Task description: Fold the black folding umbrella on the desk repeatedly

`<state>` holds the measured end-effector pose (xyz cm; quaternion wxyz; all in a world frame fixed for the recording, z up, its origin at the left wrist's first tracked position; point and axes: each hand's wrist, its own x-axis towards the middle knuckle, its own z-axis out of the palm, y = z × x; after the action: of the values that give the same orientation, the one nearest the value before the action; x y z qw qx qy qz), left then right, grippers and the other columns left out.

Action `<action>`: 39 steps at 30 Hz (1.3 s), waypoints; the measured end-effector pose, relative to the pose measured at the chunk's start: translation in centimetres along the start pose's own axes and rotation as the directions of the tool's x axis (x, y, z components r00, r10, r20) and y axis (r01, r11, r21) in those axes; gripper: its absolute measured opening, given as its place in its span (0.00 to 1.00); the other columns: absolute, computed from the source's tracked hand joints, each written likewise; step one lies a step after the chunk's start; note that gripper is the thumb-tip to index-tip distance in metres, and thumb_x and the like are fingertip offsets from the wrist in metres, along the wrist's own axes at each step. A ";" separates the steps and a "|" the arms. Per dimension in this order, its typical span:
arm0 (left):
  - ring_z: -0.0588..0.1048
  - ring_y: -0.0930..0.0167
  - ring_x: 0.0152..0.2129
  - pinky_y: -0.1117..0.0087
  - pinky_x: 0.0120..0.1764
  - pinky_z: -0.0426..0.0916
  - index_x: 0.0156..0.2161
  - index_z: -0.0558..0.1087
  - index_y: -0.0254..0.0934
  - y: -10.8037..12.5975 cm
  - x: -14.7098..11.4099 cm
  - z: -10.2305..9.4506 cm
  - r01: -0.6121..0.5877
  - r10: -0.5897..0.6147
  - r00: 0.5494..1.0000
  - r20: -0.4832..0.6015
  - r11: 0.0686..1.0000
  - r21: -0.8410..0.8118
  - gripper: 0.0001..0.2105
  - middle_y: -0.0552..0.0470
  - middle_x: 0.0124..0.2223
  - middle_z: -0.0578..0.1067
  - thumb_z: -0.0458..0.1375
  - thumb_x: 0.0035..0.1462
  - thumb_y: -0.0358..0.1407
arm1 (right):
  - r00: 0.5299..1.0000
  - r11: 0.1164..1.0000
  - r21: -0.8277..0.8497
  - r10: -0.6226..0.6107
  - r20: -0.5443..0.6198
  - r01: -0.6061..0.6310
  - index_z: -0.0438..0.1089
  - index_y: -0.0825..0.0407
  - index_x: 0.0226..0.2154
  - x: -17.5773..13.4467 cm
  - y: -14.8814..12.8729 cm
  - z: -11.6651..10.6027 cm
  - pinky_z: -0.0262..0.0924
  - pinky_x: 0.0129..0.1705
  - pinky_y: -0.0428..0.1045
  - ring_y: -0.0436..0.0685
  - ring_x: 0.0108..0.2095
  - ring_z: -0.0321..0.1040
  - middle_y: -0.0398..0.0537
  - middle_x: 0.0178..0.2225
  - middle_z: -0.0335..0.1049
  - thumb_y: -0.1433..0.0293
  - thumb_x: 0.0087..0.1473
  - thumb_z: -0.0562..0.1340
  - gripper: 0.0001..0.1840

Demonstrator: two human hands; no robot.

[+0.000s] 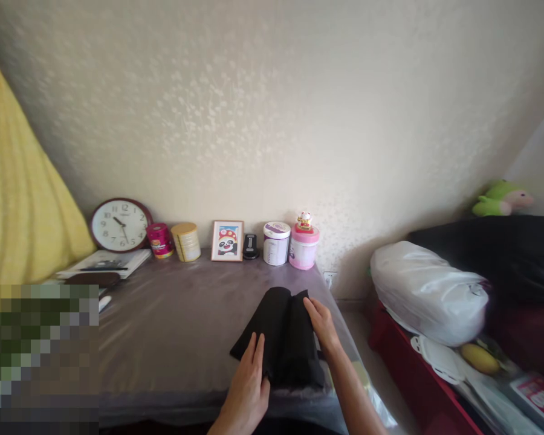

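A folded black cloth (278, 338) lies near the front right of the table, with a crease or gap running down its length. It may be a garment, but its kind does not show. My left hand (250, 383) rests on its left near part, fingers stretched out along the fabric and thumb apart by the near edge. At the far right corner, my right hand (321, 323) has its fingers closed over the cloth's edge; its thumb is hidden.
Along the wall stand a clock (121, 225), a magenta can (159, 240), a yellow-lidded tin (185, 243), a panda picture frame (227, 241), a white-and-purple tub (276, 244) and a pink tub (304, 249) bearing a figurine. Right of the table edge sits a white plastic bag (428, 290).
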<state>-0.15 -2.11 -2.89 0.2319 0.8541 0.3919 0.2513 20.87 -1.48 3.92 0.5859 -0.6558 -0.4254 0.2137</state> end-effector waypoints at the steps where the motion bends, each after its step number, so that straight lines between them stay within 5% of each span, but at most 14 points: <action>1: 0.49 0.64 0.61 0.58 0.58 0.55 0.62 0.42 0.29 0.0 0.0 0.0 0.002 -0.002 1.000 -0.002 1.000 0.009 0.33 0.35 0.65 0.46 0.43 0.48 0.22 | 1.000 1.000 0.020 0.004 0.008 -0.004 0.66 0.54 0.22 0.3 -0.4 0.6 0.53 0.25 0.45 0.51 0.24 0.58 0.42 0.20 0.63 0.49 0.47 0.56 0.24; 8: 0.51 0.63 0.60 0.57 0.58 0.56 0.62 0.44 0.31 -0.4 0.1 0.6 0.018 -0.016 1.000 -0.027 0.998 0.056 0.36 0.37 0.64 0.49 0.45 0.44 0.23 | 1.000 0.997 0.075 0.000 0.009 -0.001 0.71 0.57 0.32 1.7 -0.7 5.2 0.59 0.27 0.46 0.54 0.27 0.64 0.46 0.24 0.69 0.52 0.48 0.56 0.24; 17: 0.57 0.60 0.58 0.58 0.56 0.59 0.58 0.54 0.31 -0.9 0.3 0.3 -0.027 0.033 0.999 -0.030 0.985 0.169 0.33 0.39 0.62 0.57 0.48 0.43 0.25 | 0.996 0.990 -0.127 0.068 0.060 -0.060 0.70 0.55 0.39 2.8 1.3 9.2 0.62 0.23 0.47 0.56 0.26 0.70 0.47 0.26 0.73 0.60 0.50 0.55 0.19; 26: 0.65 0.61 0.53 0.58 0.51 0.66 0.57 0.55 0.33 -2.1 -0.6 0.2 -0.034 0.057 0.993 -0.102 0.977 0.212 0.26 0.39 0.57 0.64 0.47 0.51 0.32 | 0.986 0.983 -0.166 0.105 0.131 -0.083 0.66 0.53 0.40 3.2 2.1 10.1 0.62 0.20 0.45 0.54 0.25 0.72 0.47 0.27 0.74 0.64 0.51 0.57 0.14; 32: 0.72 0.59 0.45 0.61 0.44 0.70 0.51 0.61 0.34 -2.5 -1.9 -1.2 -0.008 0.052 0.988 -0.148 0.958 0.288 0.20 0.39 0.49 0.71 0.50 0.54 0.40 | 0.920 0.981 -0.036 0.189 0.344 -0.188 0.58 0.55 0.47 2.5 0.9 10.3 0.59 0.18 0.40 0.49 0.20 0.71 0.44 0.24 0.74 0.68 0.55 0.52 0.16; 36: 0.72 0.61 0.44 0.61 0.44 0.70 0.45 0.65 0.36 -0.3 -1.3 -3.3 -0.031 0.106 0.966 -0.234 0.952 0.305 0.13 0.42 0.47 0.71 0.47 0.57 0.38 | 0.915 0.992 -0.115 0.094 0.393 -0.053 0.63 0.54 0.41 2.0 0.3 10.1 0.60 0.22 0.41 0.48 0.22 0.71 0.44 0.26 0.75 0.70 0.54 0.53 0.11; 39: 0.68 0.62 0.50 0.59 0.50 0.66 0.49 0.64 0.39 1.0 -0.4 -3.7 -0.192 0.253 0.955 -0.152 0.923 0.333 0.16 0.44 0.55 0.67 0.50 0.55 0.35 | 0.905 0.982 -0.170 -0.002 0.426 0.082 0.66 0.53 0.38 1.6 0.0 9.9 0.62 0.28 0.43 0.48 0.25 0.72 0.42 0.26 0.76 0.71 0.54 0.53 0.10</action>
<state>-2.12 -2.29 0.44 0.0236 0.8910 0.3475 0.2914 14.04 5.59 2.11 0.4212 -0.6356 -0.5742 0.2982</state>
